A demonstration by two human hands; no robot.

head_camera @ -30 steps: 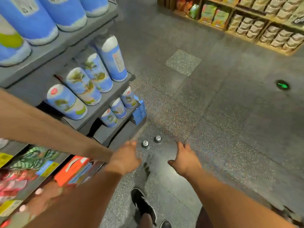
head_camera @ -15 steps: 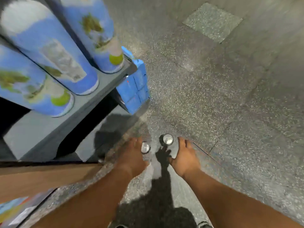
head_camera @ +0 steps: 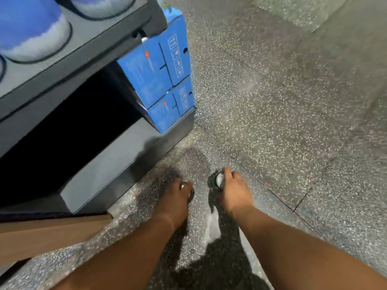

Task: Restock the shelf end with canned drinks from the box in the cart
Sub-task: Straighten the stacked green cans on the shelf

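Hands on two cans on the floor by the shelf base.
Left hand [head_camera: 174, 197] curled over one can [head_camera: 188, 192]; right hand [head_camera: 234, 190] gripped the other can [head_camera: 219, 180], both just off the bottom shelf [head_camera: 117, 164] corner, below stacked blue boxes [head_camera: 161, 80].

We have open speckled floor [head_camera: 282, 122] to the right of and beyond our hands, with nothing standing on it. On the left the grey shelf end [head_camera: 88, 38] closes us in: its upper shelf overhangs, loaded with big blue containers [head_camera: 31, 28], and below it lies a dark gap over the bare bottom shelf [head_camera: 109, 164], wide enough to reach into. Stacked blue cartons [head_camera: 159, 80] block the far corner of that gap. Two cans stand upright on the floor, the left can [head_camera: 188, 191] and the right can [head_camera: 218, 180], with a narrow strip of floor between them
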